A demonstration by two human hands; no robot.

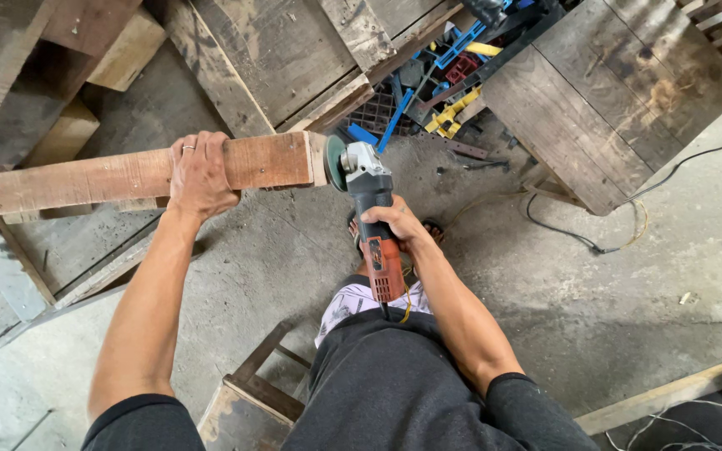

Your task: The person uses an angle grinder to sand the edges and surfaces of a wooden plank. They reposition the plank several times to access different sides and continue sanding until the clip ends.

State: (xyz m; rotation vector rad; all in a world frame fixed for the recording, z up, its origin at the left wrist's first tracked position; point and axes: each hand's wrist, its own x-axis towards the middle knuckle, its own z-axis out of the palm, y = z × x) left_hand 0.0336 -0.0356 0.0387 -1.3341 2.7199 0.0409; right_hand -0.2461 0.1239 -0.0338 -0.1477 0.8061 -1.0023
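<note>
Wood comes first: a long reddish plank point(127, 177) is held up in the air, lying flat and level, with its cut end pointing to the right. The left hand point(200, 175) wraps over the top of the plank near that end, fingers point(195, 147) closed tight around it. Holding so close to the end likely keeps the wood from shaking.

Right at the cut end sits the round disc of a grinder point(369, 200). The disc stands flat against the end of the plank, touching it or just beside it; I cannot tell which. The right hand point(396, 227) grips the grinder's dark and orange body, fingers shut around it, so the disc faces the wood squarely.

Below lies a dusty grey concrete floor point(612, 301). A black cord point(578, 238) snakes across it. Old wooden pallets point(603, 92) lean around, and a heap of blue and yellow tools point(453, 79) lies between them. A low wooden stool point(248, 401) stands by the person's legs.
</note>
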